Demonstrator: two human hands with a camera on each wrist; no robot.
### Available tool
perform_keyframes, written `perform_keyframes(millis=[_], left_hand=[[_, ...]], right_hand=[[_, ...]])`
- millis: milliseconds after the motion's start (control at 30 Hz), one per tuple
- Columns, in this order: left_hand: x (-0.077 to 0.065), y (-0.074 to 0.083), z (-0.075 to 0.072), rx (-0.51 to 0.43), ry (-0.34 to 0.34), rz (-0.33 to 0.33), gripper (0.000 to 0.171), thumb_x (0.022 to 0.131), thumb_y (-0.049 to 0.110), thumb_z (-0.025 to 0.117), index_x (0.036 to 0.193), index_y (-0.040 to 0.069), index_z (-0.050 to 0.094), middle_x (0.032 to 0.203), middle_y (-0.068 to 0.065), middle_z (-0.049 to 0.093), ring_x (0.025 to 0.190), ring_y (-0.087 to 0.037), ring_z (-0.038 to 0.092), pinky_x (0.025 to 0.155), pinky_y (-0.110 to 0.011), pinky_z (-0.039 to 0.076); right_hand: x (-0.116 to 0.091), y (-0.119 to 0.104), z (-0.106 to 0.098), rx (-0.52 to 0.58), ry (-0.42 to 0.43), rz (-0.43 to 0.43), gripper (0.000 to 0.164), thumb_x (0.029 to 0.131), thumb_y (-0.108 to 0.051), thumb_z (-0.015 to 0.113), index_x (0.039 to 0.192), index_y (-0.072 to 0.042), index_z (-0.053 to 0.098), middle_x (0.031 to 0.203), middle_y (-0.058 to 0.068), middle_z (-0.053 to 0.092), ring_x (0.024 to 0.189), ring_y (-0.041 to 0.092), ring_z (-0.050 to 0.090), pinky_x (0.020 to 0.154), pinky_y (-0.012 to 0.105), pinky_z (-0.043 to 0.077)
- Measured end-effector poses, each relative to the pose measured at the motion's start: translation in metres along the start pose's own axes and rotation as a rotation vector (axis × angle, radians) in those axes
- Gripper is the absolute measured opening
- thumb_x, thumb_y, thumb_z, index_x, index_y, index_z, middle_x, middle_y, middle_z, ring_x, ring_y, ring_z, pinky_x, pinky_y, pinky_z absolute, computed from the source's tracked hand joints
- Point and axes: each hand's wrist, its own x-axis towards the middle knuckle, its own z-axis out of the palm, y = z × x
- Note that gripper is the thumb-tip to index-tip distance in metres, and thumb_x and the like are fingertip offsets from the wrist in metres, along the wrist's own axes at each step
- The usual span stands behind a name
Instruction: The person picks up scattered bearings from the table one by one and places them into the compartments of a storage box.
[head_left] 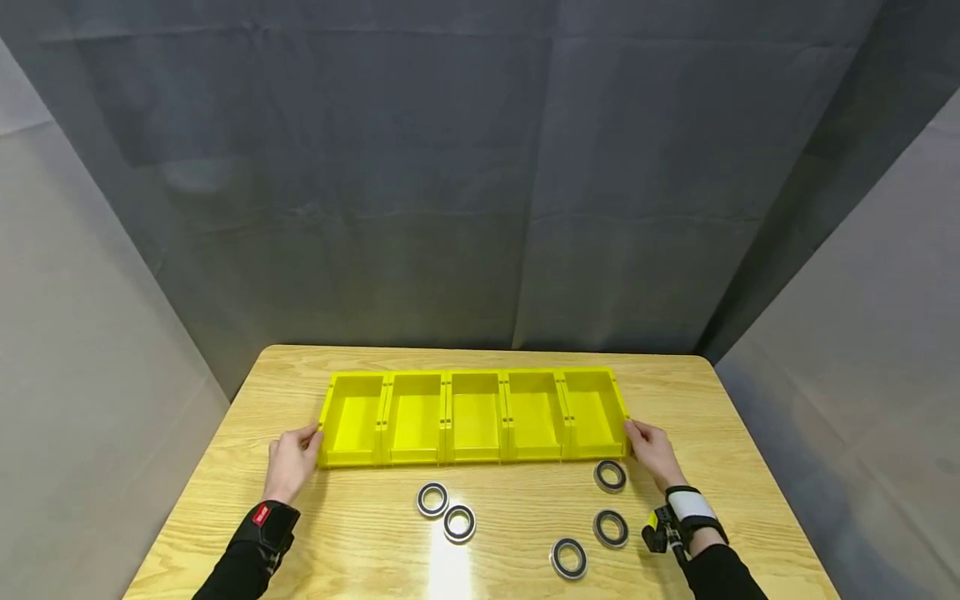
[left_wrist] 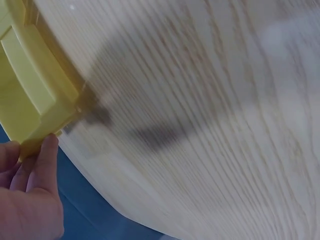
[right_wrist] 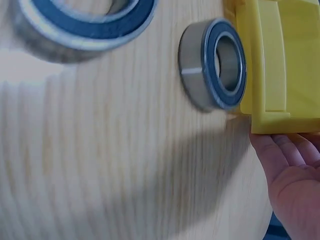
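A yellow bin row (head_left: 474,455) with several side-by-side compartments lies across the table. At its left end my left hand (head_left: 290,463) pinches the side wall between thumb and fingers. On the opposite end wall, my right hand (head_left: 652,452) grips near the front corner. The right wrist view shows those fingers (right_wrist: 275,156) against the outside of the wall. Just in front of the right end lies a ball bearing (right_wrist: 192,70), a metal ring with a dark seal. The compartments that show hold nothing.
Two more bearings, one (head_left: 556,560) nearer the front and one (head_left: 598,531) beside it, lie near my right wrist. Another pair, a bearing (head_left: 422,501) and its neighbour (head_left: 449,528), sits before the middle compartments. Grey cloth (head_left: 375,208) hangs behind the wooden table (head_left: 360,550).
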Motion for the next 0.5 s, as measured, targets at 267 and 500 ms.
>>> perform_keyframes(millis=[267,500], left_hand=[[-0.0018,0.0006,0.0003,-0.007,0.017,-0.001,0.041,0.102,0.014,0.054,0.137,-0.007,0.057,0.128,-0.029,0.063,0.126,-0.048,0.057,0.106,-0.058,0.046],[0.0016,-0.0049,0.0037,-0.021,0.030,0.031,0.041,0.102,0.015,0.054,0.136,-0.007,0.058,0.125,-0.029,0.065,0.122,-0.047,0.060,0.103,-0.057,0.049]], right_hand=[[-0.0007,-0.0004,0.0009,-0.041,0.005,-0.018,0.050,0.109,-0.023,0.040,0.138,0.016,0.051,0.128,0.037,0.059,0.096,0.024,0.058,0.069,0.019,0.043],[-0.0042,-0.0038,0.0041,-0.046,0.028,-0.010,0.051,0.109,-0.023,0.039,0.138,0.017,0.049,0.127,0.038,0.058,0.095,0.029,0.058,0.069,0.020,0.043]])
